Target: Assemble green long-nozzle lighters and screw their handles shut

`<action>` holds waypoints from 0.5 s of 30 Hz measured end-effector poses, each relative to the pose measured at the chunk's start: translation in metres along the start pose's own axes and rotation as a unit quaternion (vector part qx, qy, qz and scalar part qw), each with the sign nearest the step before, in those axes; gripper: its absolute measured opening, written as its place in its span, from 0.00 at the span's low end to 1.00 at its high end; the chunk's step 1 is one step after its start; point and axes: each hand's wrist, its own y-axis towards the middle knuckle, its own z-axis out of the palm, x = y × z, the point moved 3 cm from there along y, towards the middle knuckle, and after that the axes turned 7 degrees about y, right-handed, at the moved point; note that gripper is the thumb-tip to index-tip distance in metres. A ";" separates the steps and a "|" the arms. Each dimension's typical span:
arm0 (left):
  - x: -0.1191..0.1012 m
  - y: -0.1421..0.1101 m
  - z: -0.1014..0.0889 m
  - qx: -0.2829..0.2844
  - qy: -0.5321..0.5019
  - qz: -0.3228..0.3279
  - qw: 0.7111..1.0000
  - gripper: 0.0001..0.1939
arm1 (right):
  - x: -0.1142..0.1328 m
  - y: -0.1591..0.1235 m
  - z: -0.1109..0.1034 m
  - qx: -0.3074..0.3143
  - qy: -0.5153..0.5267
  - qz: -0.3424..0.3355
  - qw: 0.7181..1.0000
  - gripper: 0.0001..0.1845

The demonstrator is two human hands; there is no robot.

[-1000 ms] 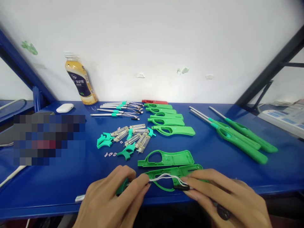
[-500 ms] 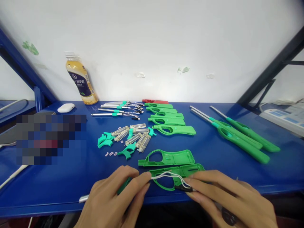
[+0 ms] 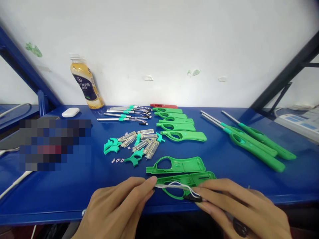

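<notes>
My left hand [image 3: 119, 205] is closed around a metal lighter tube [image 3: 83, 212]; most of the tube is hidden, and only its tip shows past the hand's left side. From the pinched left fingertips, white wires [image 3: 177, 183] run across to a black igniter piece [image 3: 193, 198]. That piece sits between the thumb and fingers of my right hand [image 3: 239, 205]. Just behind the wires lies an open green lighter shell half [image 3: 201, 176], partly covered by my hands. Another green shell half [image 3: 188, 166] rests beyond it, inner side up.
Clear fuel tanks [image 3: 151, 148] and teal triggers [image 3: 111, 146] lie mid-table. Behind are wired metal tubes [image 3: 112, 119], green shells [image 3: 190, 136] and a red shell [image 3: 164, 106]. Lighters with tubes [image 3: 259, 151] lie right. A bottle [image 3: 87, 86] and white case [image 3: 70, 112] stand back left.
My left hand has turned slightly, and its fingertips have shifted a little left along the wires. Less of the metal tube shows now. My right hand stays in place.
</notes>
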 end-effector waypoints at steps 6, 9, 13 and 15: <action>-0.001 0.001 -0.002 -0.002 -0.003 -0.008 1.000 0.12 | -0.002 -0.003 0.000 -0.003 0.009 0.005 1.000 0.09; -0.001 0.001 -0.003 -0.004 -0.003 -0.004 1.000 0.12 | -0.003 -0.003 0.000 0.001 0.009 0.008 1.000 0.09; -0.002 0.004 -0.004 0.003 -0.002 -0.014 1.000 0.11 | -0.002 -0.001 0.000 0.005 0.001 0.003 1.000 0.12; -0.002 0.005 -0.004 0.012 -0.007 -0.026 1.000 0.11 | -0.001 0.001 0.000 0.014 -0.006 0.000 1.000 0.13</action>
